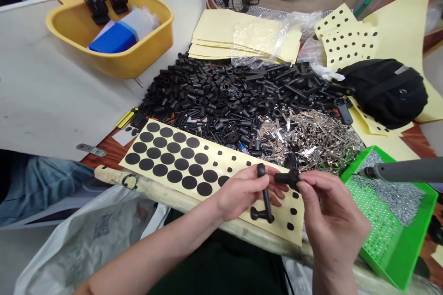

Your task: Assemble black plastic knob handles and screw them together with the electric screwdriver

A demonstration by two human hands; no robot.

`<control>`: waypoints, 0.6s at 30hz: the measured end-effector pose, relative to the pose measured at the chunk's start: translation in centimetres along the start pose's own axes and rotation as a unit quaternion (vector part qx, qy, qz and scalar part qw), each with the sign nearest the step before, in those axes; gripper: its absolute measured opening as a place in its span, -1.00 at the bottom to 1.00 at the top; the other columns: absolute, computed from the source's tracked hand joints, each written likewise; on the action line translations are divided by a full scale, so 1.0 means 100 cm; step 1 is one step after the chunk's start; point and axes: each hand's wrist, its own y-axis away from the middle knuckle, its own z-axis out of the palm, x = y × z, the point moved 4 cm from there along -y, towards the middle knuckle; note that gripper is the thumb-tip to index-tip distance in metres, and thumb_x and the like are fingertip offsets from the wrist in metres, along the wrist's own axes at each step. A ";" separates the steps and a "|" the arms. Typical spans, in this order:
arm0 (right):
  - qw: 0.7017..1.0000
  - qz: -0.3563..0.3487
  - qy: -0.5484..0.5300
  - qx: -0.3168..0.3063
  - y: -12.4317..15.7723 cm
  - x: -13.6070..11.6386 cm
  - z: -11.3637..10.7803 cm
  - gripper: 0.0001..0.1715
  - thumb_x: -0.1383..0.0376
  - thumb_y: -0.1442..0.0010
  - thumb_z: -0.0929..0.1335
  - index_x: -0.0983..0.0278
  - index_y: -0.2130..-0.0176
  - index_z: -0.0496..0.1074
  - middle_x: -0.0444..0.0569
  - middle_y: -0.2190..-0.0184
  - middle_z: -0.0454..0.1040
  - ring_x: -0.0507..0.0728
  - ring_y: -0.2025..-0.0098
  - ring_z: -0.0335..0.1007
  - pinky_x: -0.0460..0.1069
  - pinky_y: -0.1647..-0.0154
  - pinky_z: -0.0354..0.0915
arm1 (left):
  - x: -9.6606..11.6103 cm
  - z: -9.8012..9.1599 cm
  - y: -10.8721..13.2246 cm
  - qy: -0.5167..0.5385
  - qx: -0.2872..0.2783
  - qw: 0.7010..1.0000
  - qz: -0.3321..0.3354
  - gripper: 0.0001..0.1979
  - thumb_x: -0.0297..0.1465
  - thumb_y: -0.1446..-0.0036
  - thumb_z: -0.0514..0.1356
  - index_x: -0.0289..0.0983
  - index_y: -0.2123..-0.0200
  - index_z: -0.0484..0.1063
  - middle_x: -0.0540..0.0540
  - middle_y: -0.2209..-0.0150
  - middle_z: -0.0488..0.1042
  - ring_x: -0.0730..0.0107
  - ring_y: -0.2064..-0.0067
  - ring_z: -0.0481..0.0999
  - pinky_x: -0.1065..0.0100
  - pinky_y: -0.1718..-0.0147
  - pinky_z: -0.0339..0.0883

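Note:
My left hand (pixel 244 189) is closed around a black crank-shaped plastic handle (pixel 266 198), its lower end hanging over the sticker sheet. In my right hand (pixel 334 216), thumb and fingers pinch a black plastic tube with a wide collar (pixel 288 178). The tube points toward my left hand, whose fingers lie just beneath it; whether they touch it I cannot tell. Below both hands lies a pale yellow sheet (pixel 221 189) bearing large black round stickers and small black dots. A heap of black plastic parts (pixel 221 87) and a pile of small metal clips (pixel 311 138) spread beyond the sheet.
A green tray (pixel 391 258) holding small metal pieces (pixel 398 198) stands at right, with a grey tool (pixel 408 169) reaching over it. A yellow bin (pixel 110 64) hangs at left. Yellow sheets (pixel 221 32) and a black cloth bundle (pixel 384 92) lie behind. Someone's jeans-clad leg (pixel 41 186) shows left.

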 end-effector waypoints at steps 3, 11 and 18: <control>1.000 -0.004 0.010 -0.006 0.002 0.000 -0.002 -0.92 0.42 -0.12 0.41 0.26 0.32 0.47 -0.02 0.34 0.47 0.13 0.24 0.41 0.08 0.20 0.34 | -0.003 -0.003 0.002 -0.012 0.009 1.000 -0.018 -0.47 -0.33 -0.04 0.33 -0.32 -0.05 0.26 -0.14 0.30 0.50 0.28 0.27 0.49 0.16 0.19 0.31; 1.000 -0.010 0.019 -0.011 0.005 0.000 -0.001 -0.92 0.42 -0.14 0.40 0.25 0.31 0.46 -0.01 0.33 0.47 0.14 0.24 0.42 0.07 0.21 0.35 | -0.011 0.001 0.003 0.008 -0.070 0.997 -0.016 -0.53 -0.24 -0.12 0.27 -0.27 0.00 0.17 -0.22 0.24 0.54 0.22 0.36 0.55 0.13 0.32 0.38; 0.999 -0.027 0.026 -0.024 0.006 -0.002 0.002 -0.90 0.44 -0.14 0.39 0.26 0.30 0.46 -0.03 0.34 0.48 0.12 0.25 0.43 0.04 0.23 0.36 | -0.013 -0.004 0.001 -0.036 0.006 0.999 -0.012 -0.40 -0.23 -0.09 0.29 -0.32 -0.13 0.19 -0.11 0.36 0.51 0.28 0.39 0.55 0.19 0.29 0.41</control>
